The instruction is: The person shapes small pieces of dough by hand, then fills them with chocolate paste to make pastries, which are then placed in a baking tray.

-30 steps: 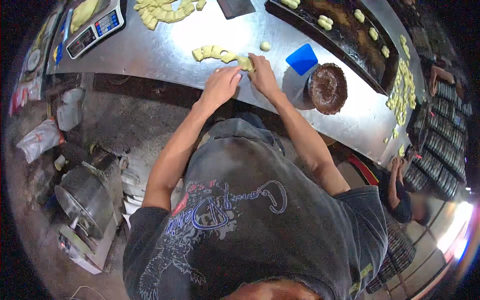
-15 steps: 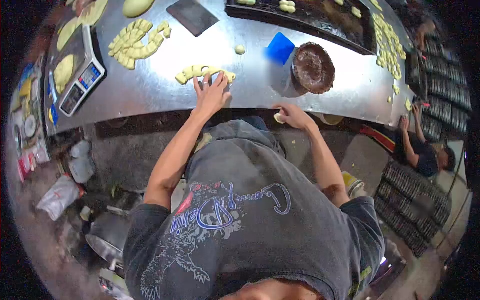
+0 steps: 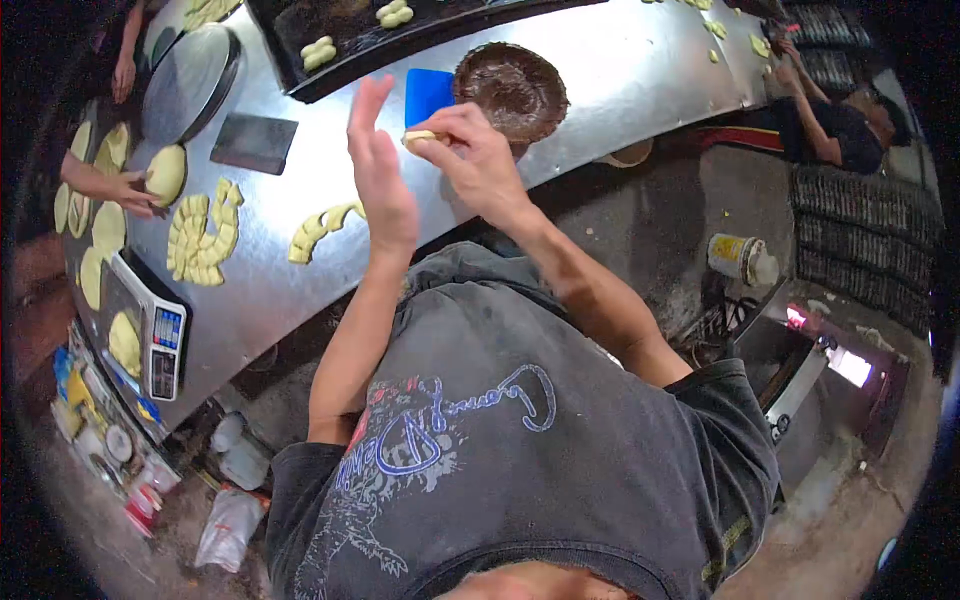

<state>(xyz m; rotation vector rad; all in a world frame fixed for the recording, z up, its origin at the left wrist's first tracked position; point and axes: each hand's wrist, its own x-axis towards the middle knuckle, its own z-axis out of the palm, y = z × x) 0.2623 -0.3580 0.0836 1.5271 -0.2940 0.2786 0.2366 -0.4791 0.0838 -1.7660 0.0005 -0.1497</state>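
Observation:
My right hand [image 3: 478,163] pinches a small pale-yellow piece of dough [image 3: 419,136] between thumb and fingers. Close on its left, my left hand [image 3: 383,180] is raised with its fingers stretched out and nothing visible in them. Both hands are above the metal table's front part. Behind them is a round bowl [image 3: 515,85] holding a dark brown paste, with a blue flat scraper [image 3: 427,97] beside it. A curved row of cut dough pieces [image 3: 318,230] lies left of my left hand, and a larger cluster of dough pieces [image 3: 200,245] sits farther left.
A dark tray [image 3: 360,45] with shaped dough stands at the back. A dark flat plate [image 3: 254,143] and a digital scale [image 3: 150,320] with dough are on the left. Another person's hand [image 3: 125,192] touches a dough lump [image 3: 166,173]. A second person [image 3: 845,130] works at far right.
My left hand has left the dough row and risen, fingers stretched. My right hand has lifted the dough piece from the table edge to beside it. The view has turned.

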